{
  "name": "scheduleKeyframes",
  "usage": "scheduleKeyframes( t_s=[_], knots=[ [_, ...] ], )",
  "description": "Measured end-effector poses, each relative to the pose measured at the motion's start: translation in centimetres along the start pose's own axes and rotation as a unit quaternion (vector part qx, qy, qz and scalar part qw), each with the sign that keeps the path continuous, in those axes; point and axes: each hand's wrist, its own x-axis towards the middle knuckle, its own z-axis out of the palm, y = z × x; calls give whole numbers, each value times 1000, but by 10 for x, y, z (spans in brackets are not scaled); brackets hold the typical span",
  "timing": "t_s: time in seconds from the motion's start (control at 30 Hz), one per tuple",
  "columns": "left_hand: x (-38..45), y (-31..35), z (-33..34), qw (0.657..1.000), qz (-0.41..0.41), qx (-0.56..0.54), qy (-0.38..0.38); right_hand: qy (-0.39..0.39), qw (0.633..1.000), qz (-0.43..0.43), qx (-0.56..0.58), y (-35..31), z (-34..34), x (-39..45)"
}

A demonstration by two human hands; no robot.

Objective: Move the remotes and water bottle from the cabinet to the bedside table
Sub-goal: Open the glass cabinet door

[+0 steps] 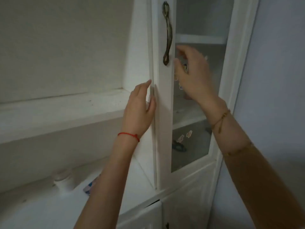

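Note:
The white cabinet door (165, 100) has a frosted glass pane (198, 142) and a bronze handle (167, 33). It stands slightly ajar, with its left edge showing. My left hand (140, 109) holds that edge, fingers behind it and thumb on the front. My right hand (192, 71) is raised in front of the glass just right of the handle, fingers curled and apart, holding nothing. I see no remote or water bottle clearly. A dark shape (179, 147) lies behind the glass on a lower shelf; I cannot tell what it is.
Left of the door is an open white shelf (57, 109). On the counter below it stand a small clear jar (63, 179) and a blue-patterned object (90, 185), partly hidden by my left forearm. Small stickers (184, 136) dot the glass. A plain wall is at the right.

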Motion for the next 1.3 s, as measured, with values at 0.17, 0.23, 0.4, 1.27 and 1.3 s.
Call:
scheduleKeyframes(
  t_s=[0.17, 0.23, 0.4, 1.27, 1.3],
  knots=[
    [3, -1, 16, 1000, -6, 14, 7, 19, 1000, -2, -14, 0, 16, 27],
    [5, -1, 19, 1000, -1, 18, 10, 29, 1000, 3, 8, -1, 21, 33],
    [4, -2, 25, 999, 3, 32, 13, 39, 998, 30, 24, -2, 27, 43],
    [-3, -3, 34, 997, -54, -56, -11, 81, 994, 45, 64, -1, 32, 45],
    [-3, -4, 34, 996, -56, -63, -10, 85, 993, 44, 67, -1, 33, 45]
  ],
)
